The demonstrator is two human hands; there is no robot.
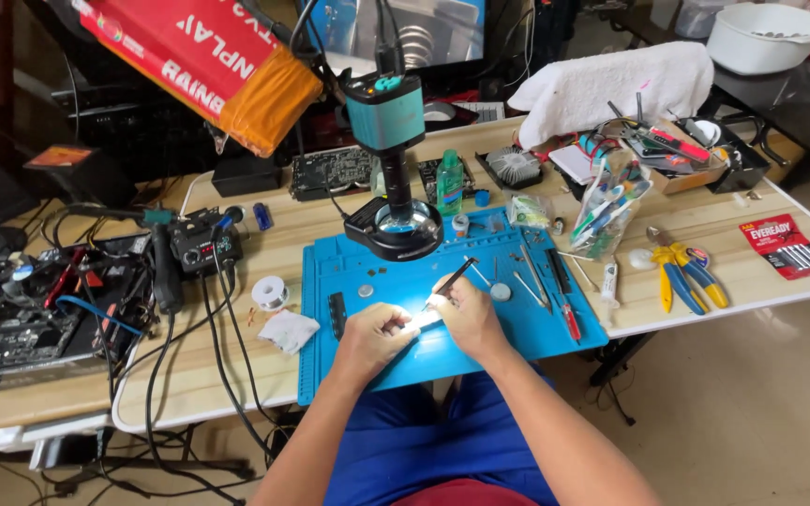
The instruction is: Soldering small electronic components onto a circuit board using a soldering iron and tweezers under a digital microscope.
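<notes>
My left hand [374, 335] rests on the blue work mat [330, 365], fingers pinched on a small brightly lit part [421, 321] between the two hands. My right hand [468, 314] holds a thin dark pointed tool [452, 280] like a pen, its tip angled up and right. The part is washed out by the light and its shape cannot be told. A teal microscope camera [385, 111] on a black stand with a ring light [396, 228] stands just beyond the hands.
Tweezers and a red-handled tool [569, 319] lie on the mat's right side. A soldering station [203, 247] with cables, a solder spool [270, 292] and circuit boards [21, 328] sit left. Yellow-and-blue pliers [684, 274], a battery pack [787, 246] and a tool bag [607, 201] sit right.
</notes>
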